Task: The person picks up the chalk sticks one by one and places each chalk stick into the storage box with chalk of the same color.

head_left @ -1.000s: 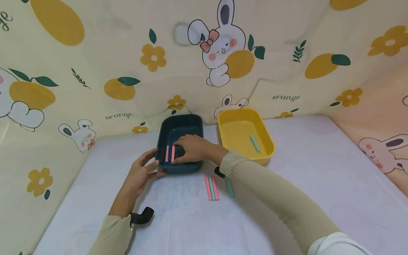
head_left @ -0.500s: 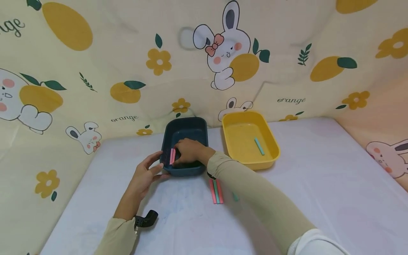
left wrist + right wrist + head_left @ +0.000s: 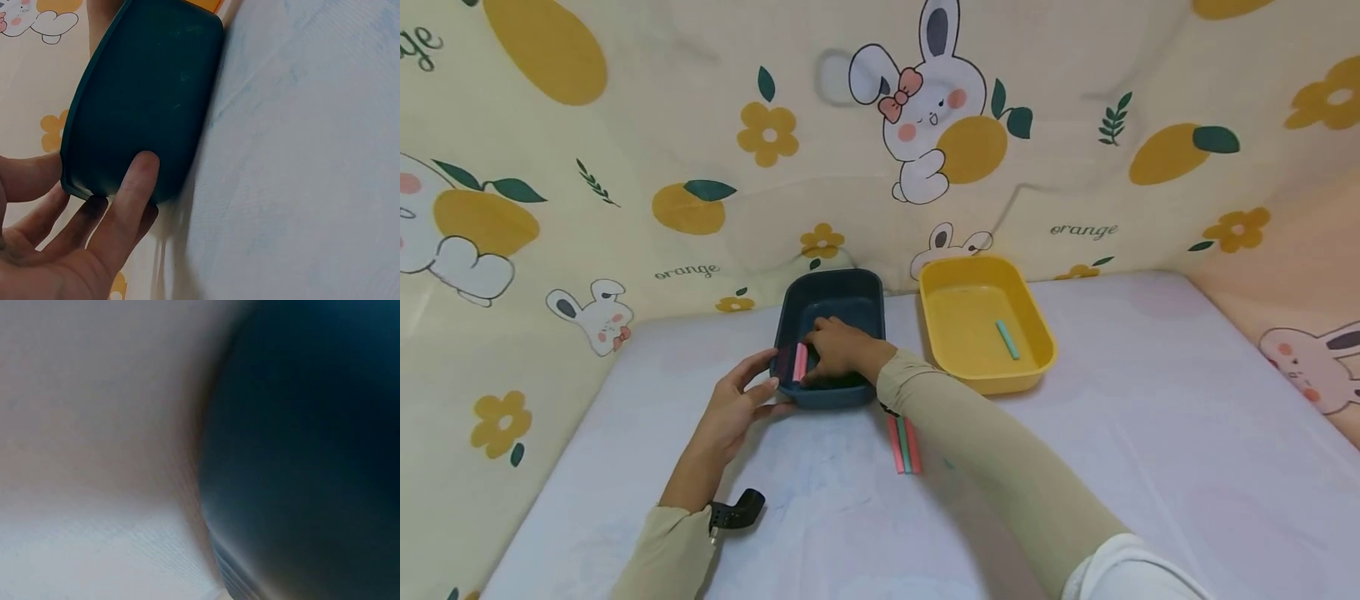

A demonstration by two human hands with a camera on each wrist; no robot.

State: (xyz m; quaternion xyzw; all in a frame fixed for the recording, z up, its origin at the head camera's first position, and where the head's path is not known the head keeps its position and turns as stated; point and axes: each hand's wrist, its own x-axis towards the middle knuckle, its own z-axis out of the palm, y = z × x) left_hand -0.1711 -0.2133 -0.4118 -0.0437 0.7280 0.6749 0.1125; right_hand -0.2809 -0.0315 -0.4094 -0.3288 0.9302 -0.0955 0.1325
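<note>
My left hand [image 3: 730, 412] grips the near-left corner of a dark blue plastic tub [image 3: 831, 400]. In the left wrist view its fingers [image 3: 128, 200] bend around the corner of the tub's wall [image 3: 144, 94]. Inside the tub, two pink chalk sticks [image 3: 801, 362] lie side by side at the left. My right hand [image 3: 842, 346] reaches into the tub and pinches the right-hand pink stick near its ends, thumb toward me. Part of the tub floor is hidden beneath that hand. The right wrist view has only the blurred tub wall [image 3: 300, 456] and the white cloth.
A yellow tub [image 3: 985, 383] stands to the right, with one green chalk stick [image 3: 1007, 340] in it. In front of the blue tub, two pink sticks flank a green stick [image 3: 905, 446] on the white cloth [image 3: 820, 517]. My right sleeve mostly covers another green stick [image 3: 948, 463].
My right hand has moved left inside the blue tub, bringing its pink chalk stick beside the other one. The sleeve now covers more of the loose green stick. The left hand keeps its grip.
</note>
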